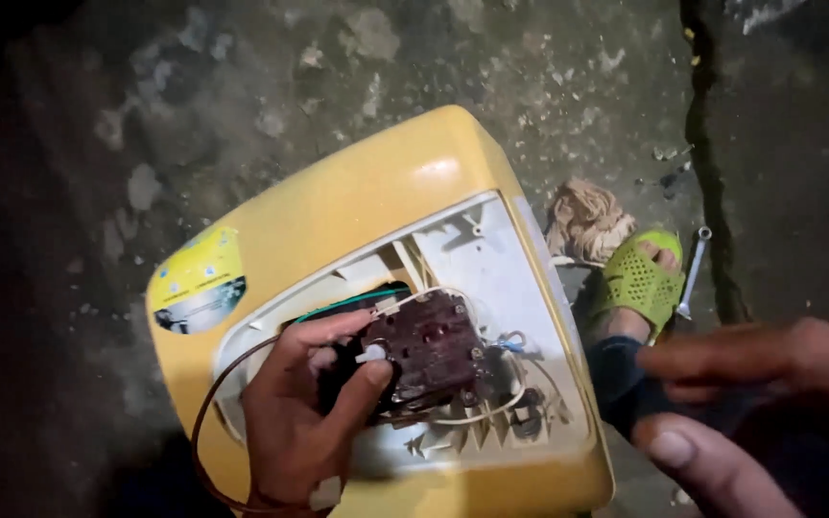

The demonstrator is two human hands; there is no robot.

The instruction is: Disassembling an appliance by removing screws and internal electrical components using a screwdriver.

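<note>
— Where is the dark red-brown switch block (431, 357)?

— Inside the open white underside of the yellow housing (338, 206), trailing white, green and brown wires; the left hand (301, 414) curls around it, thumb and fingers closed on its left edge beside a small white knob (372, 354).

— And the right hand (741, 403)?

— Blurred at the frame's right edge, fingers loosely extended, holding nothing I can make out; it hovers apart from the housing.

— Beyond that?

— A foot in a green perforated sandal (637, 284); a crumpled rag (584, 219); a small spanner (693, 271) on the stained concrete floor (242, 86).
</note>
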